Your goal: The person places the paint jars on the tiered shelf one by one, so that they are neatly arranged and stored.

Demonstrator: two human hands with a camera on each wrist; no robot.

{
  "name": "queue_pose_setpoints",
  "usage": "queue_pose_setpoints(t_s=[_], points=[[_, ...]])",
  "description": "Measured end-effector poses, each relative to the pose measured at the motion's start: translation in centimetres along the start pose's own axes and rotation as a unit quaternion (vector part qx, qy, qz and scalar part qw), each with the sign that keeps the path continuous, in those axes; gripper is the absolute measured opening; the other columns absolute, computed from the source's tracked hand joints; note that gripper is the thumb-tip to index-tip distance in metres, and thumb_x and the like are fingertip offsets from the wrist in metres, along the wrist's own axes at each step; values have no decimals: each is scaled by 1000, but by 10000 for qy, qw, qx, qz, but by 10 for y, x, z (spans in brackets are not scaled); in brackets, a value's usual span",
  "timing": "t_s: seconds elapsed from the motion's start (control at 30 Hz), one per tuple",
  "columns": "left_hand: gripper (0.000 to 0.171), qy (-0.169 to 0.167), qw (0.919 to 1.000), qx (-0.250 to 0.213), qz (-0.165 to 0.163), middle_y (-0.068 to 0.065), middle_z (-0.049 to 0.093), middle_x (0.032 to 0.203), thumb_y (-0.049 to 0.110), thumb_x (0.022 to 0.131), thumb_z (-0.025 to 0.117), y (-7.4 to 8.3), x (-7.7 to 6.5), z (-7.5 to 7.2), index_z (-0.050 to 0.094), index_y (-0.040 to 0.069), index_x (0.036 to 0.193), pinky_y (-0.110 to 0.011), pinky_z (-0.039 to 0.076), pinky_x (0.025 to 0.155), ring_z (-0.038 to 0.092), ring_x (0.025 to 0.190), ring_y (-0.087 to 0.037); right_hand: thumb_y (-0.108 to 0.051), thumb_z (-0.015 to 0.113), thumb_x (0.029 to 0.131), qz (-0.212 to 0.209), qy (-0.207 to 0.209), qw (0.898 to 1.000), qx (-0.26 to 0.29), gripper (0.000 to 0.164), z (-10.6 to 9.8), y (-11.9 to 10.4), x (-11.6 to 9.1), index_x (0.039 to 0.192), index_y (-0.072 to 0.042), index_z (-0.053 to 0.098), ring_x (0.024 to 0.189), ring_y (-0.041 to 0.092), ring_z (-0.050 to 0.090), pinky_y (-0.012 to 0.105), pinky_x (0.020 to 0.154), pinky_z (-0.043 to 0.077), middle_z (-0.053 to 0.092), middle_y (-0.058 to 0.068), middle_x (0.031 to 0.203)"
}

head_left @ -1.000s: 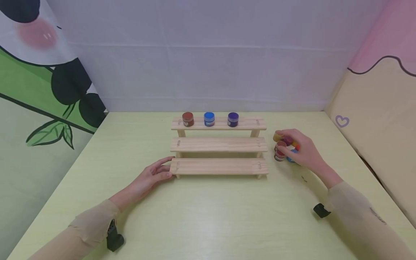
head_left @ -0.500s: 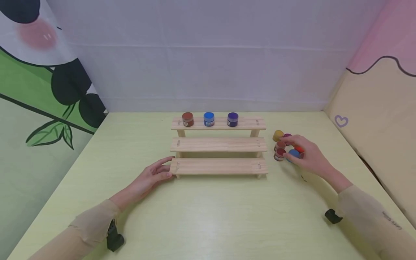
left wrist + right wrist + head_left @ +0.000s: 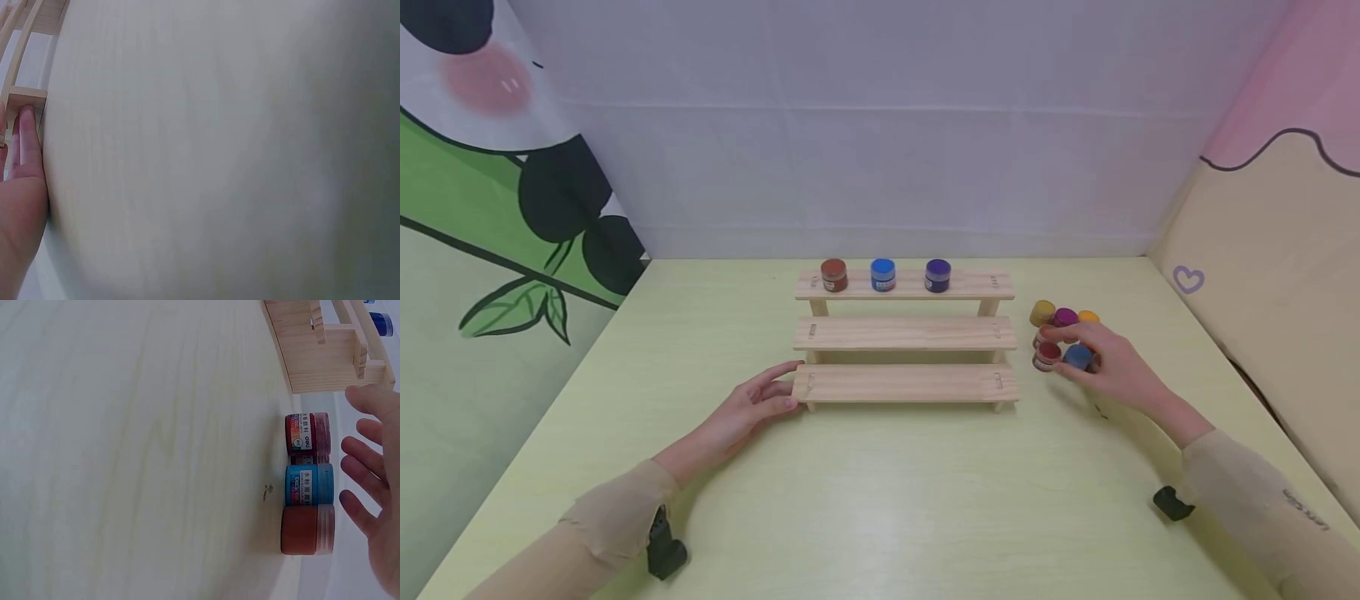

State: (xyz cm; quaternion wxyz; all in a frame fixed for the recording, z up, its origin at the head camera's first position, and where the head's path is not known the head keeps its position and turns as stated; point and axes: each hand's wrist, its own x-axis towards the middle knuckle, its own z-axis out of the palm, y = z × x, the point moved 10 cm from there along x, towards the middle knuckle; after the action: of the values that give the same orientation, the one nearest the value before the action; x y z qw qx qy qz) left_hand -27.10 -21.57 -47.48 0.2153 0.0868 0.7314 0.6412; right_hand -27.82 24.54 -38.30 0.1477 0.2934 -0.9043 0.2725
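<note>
My left hand [image 3: 745,417] holds the left end of a three-tier wooden rack [image 3: 902,334], thumb at the lowest board's front corner and fingers behind. In the left wrist view its fingers [image 3: 28,140] reach to the rack's wooden foot. My right hand [image 3: 1112,362] hovers over a cluster of paint jars right of the rack, thumb and fingers spread, nothing between them. Nearest to it are a dark red jar [image 3: 1047,357], a blue jar [image 3: 1078,357] and an orange-red jar [image 3: 300,530]. A brownish jar behind the dark red one is partly hidden by the fingertips.
On the top tier stand a brown jar [image 3: 834,275], a light blue jar [image 3: 883,275] and a purple jar [image 3: 937,276]. Mustard [image 3: 1042,313], magenta [image 3: 1064,317] and yellow-orange [image 3: 1088,317] jars form the cluster's back row. A cloth wall [image 3: 895,183] rises behind the table.
My right hand has drawn back toward the lower right from the jars, uncovering the back row; its fingertips have shifted slightly since. The left hand and rack have stayed put.
</note>
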Motion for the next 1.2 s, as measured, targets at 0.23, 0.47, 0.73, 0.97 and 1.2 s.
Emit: queue_pose_setpoints(t_s=[0.23,0.47,0.73,0.97,1.2], points=[[67,-69,9999,19,112,-11,56,140,19,99,60,2,0,1,26,16,157,-17,51,97,62,115,-2,-10,80,81,170,-87,9996,-229,48,5,9,-1,126,-9,65,112,17,56,9,89,40,66,6,127],[67,-91,9998,11,155,-19,52,143,19,99,60,2,1,1,26,14,157,-16,50,97,62,115,-2,-15,81,81,226,-130,9989,-380,43,9,15,1,122,-10,66,109,24,59,28,92,44,69,6,123],[67,-75,9999,31,136,-19,52,143,20,99,60,0,2,0,27,15,157,-16,50,97,62,115,-2,-17,82,81,398,-261,9984,-317,44,14,21,5,121,-6,65,109,30,58,52,90,47,70,11,119],[68,-75,9999,64,142,-21,50,145,21,99,61,-2,5,-1,26,16,157,-16,50,96,62,115,-2,-20,83,79,475,-269,9966,-611,45,15,25,4,119,-7,67,106,34,58,56,87,46,66,16,116],[68,-76,9998,54,171,-22,50,145,21,99,60,-3,5,-1,26,15,157,-16,50,96,62,115,-2,-19,84,77,319,-183,9964,-759,47,19,24,6,120,-8,68,97,27,61,44,81,49,70,13,111]])
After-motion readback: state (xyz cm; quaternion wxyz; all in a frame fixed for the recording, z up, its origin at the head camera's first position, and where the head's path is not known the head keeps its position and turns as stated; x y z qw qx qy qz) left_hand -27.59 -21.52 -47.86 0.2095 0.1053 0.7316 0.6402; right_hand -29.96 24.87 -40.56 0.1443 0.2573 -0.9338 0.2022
